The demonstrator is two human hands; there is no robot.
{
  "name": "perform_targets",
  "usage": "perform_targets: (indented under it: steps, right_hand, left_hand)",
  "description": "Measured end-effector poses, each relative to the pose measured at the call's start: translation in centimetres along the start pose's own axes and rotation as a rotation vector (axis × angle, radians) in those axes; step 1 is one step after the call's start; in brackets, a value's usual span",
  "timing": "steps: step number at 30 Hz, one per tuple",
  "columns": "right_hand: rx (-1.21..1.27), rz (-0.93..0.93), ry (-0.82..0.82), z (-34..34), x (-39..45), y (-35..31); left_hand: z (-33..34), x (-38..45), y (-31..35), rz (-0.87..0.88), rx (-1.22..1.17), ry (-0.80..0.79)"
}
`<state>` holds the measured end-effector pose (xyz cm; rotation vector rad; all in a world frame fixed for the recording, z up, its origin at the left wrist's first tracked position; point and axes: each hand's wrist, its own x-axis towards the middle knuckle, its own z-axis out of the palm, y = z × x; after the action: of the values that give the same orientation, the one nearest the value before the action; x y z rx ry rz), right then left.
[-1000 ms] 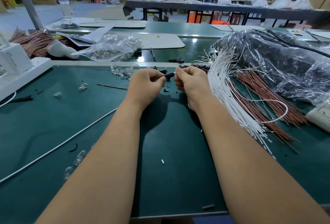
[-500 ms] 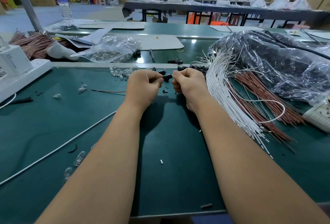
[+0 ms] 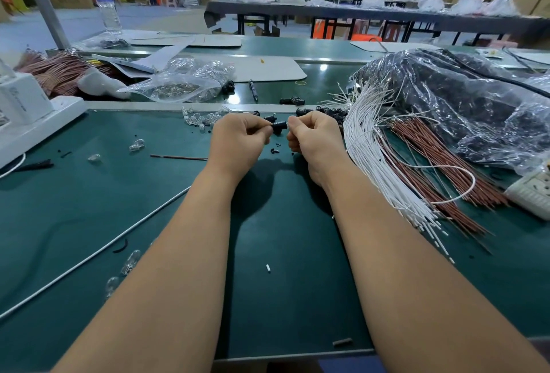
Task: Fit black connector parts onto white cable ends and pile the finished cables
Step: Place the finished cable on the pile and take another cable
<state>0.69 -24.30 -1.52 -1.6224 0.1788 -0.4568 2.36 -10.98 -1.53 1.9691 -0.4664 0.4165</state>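
Small black plastic connector part (image 3: 279, 127): pinched in left hand (image 3: 238, 140) grip, raised near tabletop (image 3: 89, 194) far edge, presumably for alignment. Thin white cable end (image 3: 289, 125): pinched by right hand (image 3: 312, 140). Bundled white cables (image 3: 375, 158): right side, within reach.

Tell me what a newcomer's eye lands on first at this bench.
First, the two bare forearms meeting mid-bench, where the left hand and right hand pinch a small black connector part between them. Next, the fanned bundle of white cables just right of the hands, lying over red-brown wires. Behind those, a big crinkled clear plastic bag of dark parts fills the right side.
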Motion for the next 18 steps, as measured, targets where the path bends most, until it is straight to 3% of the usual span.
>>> perform_targets:
  steps: [18]
  right_hand:
    - [-0.038, -0.043, -0.008, -0.01, 0.23, 0.31]
  left_hand:
    - [0.16, 0.04, 0.19, -0.029, -0.016, -0.036]
